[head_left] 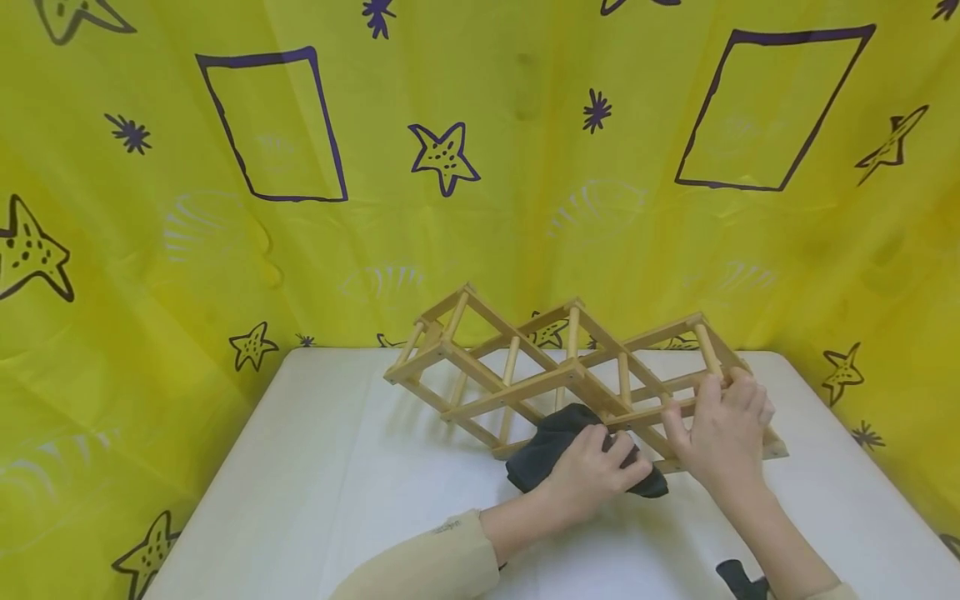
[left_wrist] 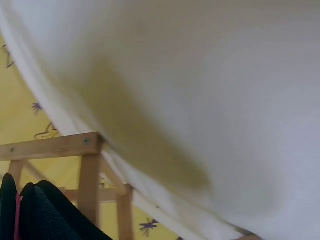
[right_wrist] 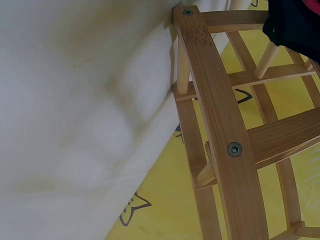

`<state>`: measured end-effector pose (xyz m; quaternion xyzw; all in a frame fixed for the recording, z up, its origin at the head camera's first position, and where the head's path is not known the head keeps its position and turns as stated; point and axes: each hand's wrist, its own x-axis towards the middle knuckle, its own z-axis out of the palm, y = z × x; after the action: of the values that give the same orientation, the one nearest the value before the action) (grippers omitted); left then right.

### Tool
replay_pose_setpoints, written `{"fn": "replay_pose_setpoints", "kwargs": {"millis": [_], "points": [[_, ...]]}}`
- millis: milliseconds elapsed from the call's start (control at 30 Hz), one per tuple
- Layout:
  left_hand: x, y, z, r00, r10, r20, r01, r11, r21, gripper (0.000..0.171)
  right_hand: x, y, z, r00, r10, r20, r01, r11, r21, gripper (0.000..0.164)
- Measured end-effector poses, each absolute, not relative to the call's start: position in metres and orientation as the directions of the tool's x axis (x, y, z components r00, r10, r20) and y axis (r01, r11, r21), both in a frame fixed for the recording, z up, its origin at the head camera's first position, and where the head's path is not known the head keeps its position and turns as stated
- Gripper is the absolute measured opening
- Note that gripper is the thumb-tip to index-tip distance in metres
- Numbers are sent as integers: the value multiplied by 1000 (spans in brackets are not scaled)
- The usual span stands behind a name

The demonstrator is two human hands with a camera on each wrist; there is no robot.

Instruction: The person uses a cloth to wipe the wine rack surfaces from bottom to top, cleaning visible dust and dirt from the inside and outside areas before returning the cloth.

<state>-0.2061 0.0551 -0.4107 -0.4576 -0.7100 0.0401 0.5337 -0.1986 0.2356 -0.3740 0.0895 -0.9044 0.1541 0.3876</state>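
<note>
Nearest me is a beige fabric sleeve (head_left: 420, 562), and past its cuff my left hand (head_left: 596, 467) has its fingers bent over a crumpled dark cloth (head_left: 551, 446), pressed against the lower front of the rack. Beyond, my right hand (head_left: 723, 425) grips the right end of that rack, a pale wooden lattice of crossed slats and round dowels (head_left: 510, 391). It sits across the far half of the white-covered bench (head_left: 300, 500); whether every foot touches down, I can't tell. I judge the step in hand to be wiping the slats; the next move calls for a steady right grip while the cloth follows the wood. Behind hangs a yellow curtain printed with dark starfish (head_left: 445, 158).
</note>
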Motion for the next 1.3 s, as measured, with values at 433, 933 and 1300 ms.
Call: {"fn": "replay_pose_setpoints", "kwargs": {"millis": [433,933,1300], "points": [[-210,30,-434,-37,785,619,640,494,-589,15,-200,237,-377,-663,-50,747,-303,930,-207,38],[-209,52,-407,86,899,430,655,275,-704,40,-200,238,-376,-639,-63,766,-314,931,-185,43],[-215,32,-446,-23,936,352,685,271,-676,22,-201,236,-376,-634,-56,771,-321,926,-196,41]]}}
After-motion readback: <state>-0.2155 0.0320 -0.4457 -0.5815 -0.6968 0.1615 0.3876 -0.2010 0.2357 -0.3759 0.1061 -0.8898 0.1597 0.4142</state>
